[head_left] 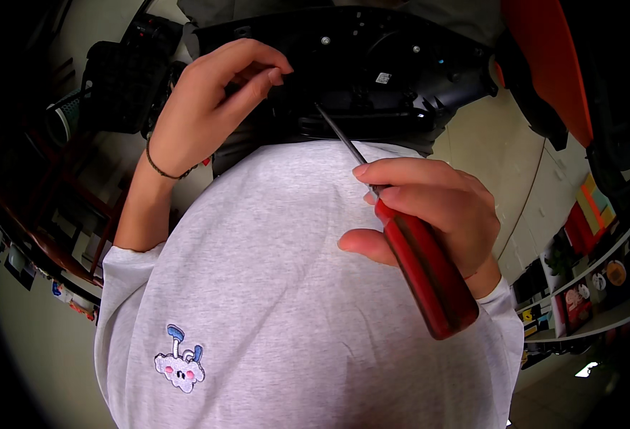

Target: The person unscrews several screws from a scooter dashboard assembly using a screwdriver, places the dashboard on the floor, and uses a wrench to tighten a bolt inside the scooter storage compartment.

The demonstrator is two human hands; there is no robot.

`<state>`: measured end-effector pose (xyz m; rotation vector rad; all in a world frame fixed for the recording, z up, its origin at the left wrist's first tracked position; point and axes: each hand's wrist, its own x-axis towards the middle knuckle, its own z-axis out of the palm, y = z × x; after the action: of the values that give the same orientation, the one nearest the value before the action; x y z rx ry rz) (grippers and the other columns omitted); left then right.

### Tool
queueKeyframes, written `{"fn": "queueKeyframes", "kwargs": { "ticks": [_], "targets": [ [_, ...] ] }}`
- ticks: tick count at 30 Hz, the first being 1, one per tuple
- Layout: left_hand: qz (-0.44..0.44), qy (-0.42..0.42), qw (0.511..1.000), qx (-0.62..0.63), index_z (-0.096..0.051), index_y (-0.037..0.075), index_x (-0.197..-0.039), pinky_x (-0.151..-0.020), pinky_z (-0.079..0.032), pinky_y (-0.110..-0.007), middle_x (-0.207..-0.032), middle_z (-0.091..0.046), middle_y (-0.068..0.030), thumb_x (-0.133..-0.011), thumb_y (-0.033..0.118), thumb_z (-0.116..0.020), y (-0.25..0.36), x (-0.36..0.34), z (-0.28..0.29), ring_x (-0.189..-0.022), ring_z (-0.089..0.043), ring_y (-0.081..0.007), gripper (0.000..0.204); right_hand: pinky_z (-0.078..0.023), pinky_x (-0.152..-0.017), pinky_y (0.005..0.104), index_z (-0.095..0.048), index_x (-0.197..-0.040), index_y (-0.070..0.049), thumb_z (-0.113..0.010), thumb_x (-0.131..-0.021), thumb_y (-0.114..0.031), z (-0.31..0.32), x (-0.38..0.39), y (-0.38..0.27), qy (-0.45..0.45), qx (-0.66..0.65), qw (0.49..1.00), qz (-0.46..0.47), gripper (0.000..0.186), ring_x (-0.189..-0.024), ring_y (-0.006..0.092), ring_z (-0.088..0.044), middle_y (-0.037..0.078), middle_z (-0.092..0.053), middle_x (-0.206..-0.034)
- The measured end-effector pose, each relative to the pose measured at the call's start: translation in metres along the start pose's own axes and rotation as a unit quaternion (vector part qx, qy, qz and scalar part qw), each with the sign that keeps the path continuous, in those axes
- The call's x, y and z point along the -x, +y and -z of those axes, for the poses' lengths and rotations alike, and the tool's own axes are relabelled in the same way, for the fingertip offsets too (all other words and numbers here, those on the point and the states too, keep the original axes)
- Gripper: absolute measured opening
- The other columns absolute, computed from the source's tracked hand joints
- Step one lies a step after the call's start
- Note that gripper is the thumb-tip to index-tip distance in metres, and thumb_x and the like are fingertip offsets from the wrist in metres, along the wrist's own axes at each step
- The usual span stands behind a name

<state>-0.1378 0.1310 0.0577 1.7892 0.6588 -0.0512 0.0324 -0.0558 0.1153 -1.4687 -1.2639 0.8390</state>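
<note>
"What do you have in the right hand [447,204]?"

"From my seat at the feed, I see its fingers grasping a metal-shafted screwdriver with a red, dark-streaked handle [411,250]. They close around the front of the handle and the collar, and its butt end slants down over the light grey, flecked shirt [258,250]."

"And the tip?"

"The slim shaft points up and to the left, ending over the long, curved, black plastic panel [358,61] in front of the body. I can't tell whether it touches."

"The left hand [207,100]?"

"Raised over the panel's left part, fingers curled, thumb close to the index fingertip. Whether I'm pinching anything there, I can't tell. A thin, dark, braided bracelet [156,166] circles the wrist."

"Anything on the panel itself?"

"I see two round, silver screw heads [325,41] along its upper part and a small, white, printed label [383,78] between and below them."

"Around it?"

"A smooth, orange-red panel [551,57] stands off to the right; a black, boxy case [118,93] sits to the left, beyond the left hand."
</note>
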Motion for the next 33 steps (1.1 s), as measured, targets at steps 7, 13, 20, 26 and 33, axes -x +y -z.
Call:
{"fn": "queueKeyframes", "kwargs": {
  "ticks": [7, 13, 20, 26, 33],
  "targets": [
    [-0.252, 0.072, 0.965, 0.010, -0.063, 0.002, -0.099, -0.069, -0.050, -0.028, -0.089, -0.063, -0.0095, -0.088, 0.014, -0.063, 0.061, 0.038, -0.023, -0.080, -0.060, -0.0205, 0.016, -0.054, -0.055, 0.0275, -0.066, -0.097, -0.001, -0.076, -0.064, -0.010, 0.018, -0.004, -0.003, -0.071, 0.029, 0.997, 0.002, 0.036, -0.067, 0.0216, -0.066, 0.012, -0.068, -0.098],
    [-0.414, 0.228, 0.881, 0.027, -0.064, 0.010, -0.090, -0.060, -0.051, -0.030, -0.088, -0.061, -0.0058, -0.073, 0.008, -0.072, 0.103, 0.028, -0.072, -0.078, -0.059, -0.0218, 0.018, -0.051, -0.051, 0.0270, -0.066, -0.088, -0.001, -0.071, -0.069, -0.010, 0.011, -0.008, 0.005, -0.045, 0.100, 0.990, 0.089, 0.021, -0.062, 0.0204, -0.064, 0.012, -0.069, -0.097],
    [-0.400, 0.256, 0.870, 0.133, -0.058, 0.008, -0.087, -0.060, -0.053, -0.028, -0.082, -0.065, -0.0068, -0.078, 0.008, -0.073, 0.101, 0.032, -0.074, -0.078, -0.063, -0.0211, 0.017, -0.046, -0.045, 0.0250, -0.066, -0.088, -0.001, -0.066, -0.079, -0.013, 0.005, -0.007, -0.006, -0.030, 0.061, 0.994, 0.083, 0.015, -0.056, 0.0150, -0.061, 0.013, -0.069, -0.097],
    [-0.415, 0.213, 0.879, 0.097, -0.059, 0.011, -0.091, -0.066, -0.049, -0.029, -0.081, -0.062, -0.0053, -0.089, 0.018, -0.066, 0.094, 0.029, -0.068, -0.079, -0.058, -0.0183, 0.009, -0.047, -0.047, 0.0234, -0.067, -0.091, 0.000, -0.067, -0.079, -0.014, 0.012, -0.002, 0.000, -0.051, 0.085, 0.989, 0.108, 0.018, -0.056, 0.0136, -0.060, 0.012, -0.068, -0.100],
    [-0.387, 0.228, 0.884, 0.129, -0.067, 0.015, -0.087, -0.067, -0.042, -0.030, -0.080, -0.054, 0.0000, -0.085, 0.015, -0.068, 0.101, 0.035, -0.069, -0.075, -0.048, -0.0155, 0.002, -0.049, -0.047, 0.0251, -0.066, -0.090, -0.001, -0.068, -0.075, -0.011, -0.003, -0.006, -0.005, -0.027, 0.011, 0.993, 0.113, 0.018, -0.057, 0.0139, -0.062, 0.012, -0.067, -0.097]
  ]
}}
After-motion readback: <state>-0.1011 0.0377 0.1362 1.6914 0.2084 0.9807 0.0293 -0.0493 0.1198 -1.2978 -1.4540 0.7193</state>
